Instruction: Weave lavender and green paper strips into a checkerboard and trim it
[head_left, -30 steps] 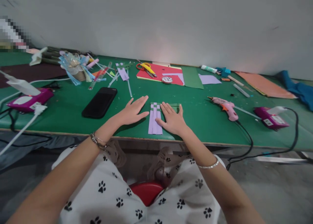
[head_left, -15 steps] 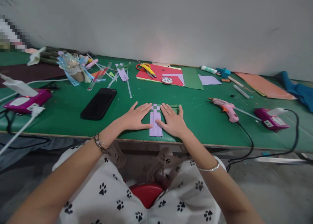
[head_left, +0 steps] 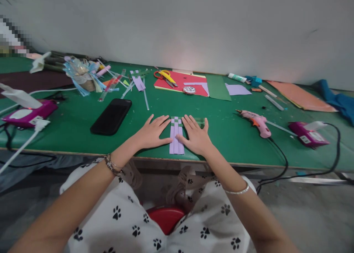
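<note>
The left hand (head_left: 152,132) has slid in against the woven paper strips (head_left: 176,136), which lie flat between it and the right hand (head_left: 196,136), both hands spread palm-down, fingertips touching the strips' edges.

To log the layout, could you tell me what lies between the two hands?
In the head view, the woven lilac-and-green paper strips lie between the left hand and the right hand, with both thumbs touching them.
</note>
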{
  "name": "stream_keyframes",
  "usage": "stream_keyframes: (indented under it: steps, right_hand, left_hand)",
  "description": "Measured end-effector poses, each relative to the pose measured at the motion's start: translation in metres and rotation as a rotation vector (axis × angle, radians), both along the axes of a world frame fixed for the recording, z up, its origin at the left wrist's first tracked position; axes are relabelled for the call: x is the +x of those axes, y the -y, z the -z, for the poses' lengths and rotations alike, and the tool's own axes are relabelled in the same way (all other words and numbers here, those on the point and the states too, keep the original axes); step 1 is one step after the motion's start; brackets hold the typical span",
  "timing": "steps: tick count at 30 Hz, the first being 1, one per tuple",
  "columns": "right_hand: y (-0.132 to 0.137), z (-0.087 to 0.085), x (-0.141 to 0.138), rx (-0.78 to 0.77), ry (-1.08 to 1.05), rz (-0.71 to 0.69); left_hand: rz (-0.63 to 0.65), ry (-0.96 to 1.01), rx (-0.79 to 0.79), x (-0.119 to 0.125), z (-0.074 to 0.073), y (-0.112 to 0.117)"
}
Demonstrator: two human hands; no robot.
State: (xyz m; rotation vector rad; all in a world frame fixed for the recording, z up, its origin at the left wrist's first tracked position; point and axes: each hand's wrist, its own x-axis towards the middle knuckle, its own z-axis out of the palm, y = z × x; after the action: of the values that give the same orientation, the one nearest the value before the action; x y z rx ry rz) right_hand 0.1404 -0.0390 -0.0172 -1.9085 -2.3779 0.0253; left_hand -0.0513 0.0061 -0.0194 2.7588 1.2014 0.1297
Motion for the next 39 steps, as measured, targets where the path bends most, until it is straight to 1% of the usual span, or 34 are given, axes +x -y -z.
stream_keyframes:
  steps: [4,9,14,18,24,27,30,34,37,39]
  right_hand:
    - [0.0,-0.001,-0.001,-0.031,-0.037,0.009]
    - [-0.001,0.001,0.0,-0.024,-0.03,0.011]
    - [-0.001,0.001,0.0,-0.028,-0.033,0.003]
    - [0.0,0.001,-0.001,-0.029,-0.033,0.01]
    - [0.0,-0.001,-0.001,-0.041,-0.036,0.009]
    - [0.0,-0.001,-0.002,-0.009,-0.037,0.024]
    - [0.001,0.0,-0.002,0.022,-0.024,0.054]
    - [0.001,0.001,-0.003,0.027,-0.019,0.057]
    - [0.0,0.002,-0.002,0.029,-0.01,0.058]
    - [0.0,0.002,-0.002,0.036,-0.004,0.059]
  left_hand:
    - [-0.03,0.044,0.007,0.002,-0.001,0.002]
    - [-0.027,0.065,-0.007,0.005,-0.004,0.001]
    - [-0.03,0.109,-0.01,0.005,-0.003,0.0]
    - [-0.057,0.142,-0.003,0.004,-0.003,-0.001]
    - [-0.043,0.118,0.0,0.005,-0.002,0.0]
    - [-0.028,0.104,-0.018,0.007,-0.002,-0.001]
    - [-0.031,0.142,-0.031,0.009,-0.002,-0.001]
    - [-0.017,0.165,-0.033,0.01,-0.002,0.0]
    - [-0.044,0.141,-0.013,0.011,-0.002,0.001]
    - [-0.037,0.105,-0.01,0.011,-0.001,0.001]
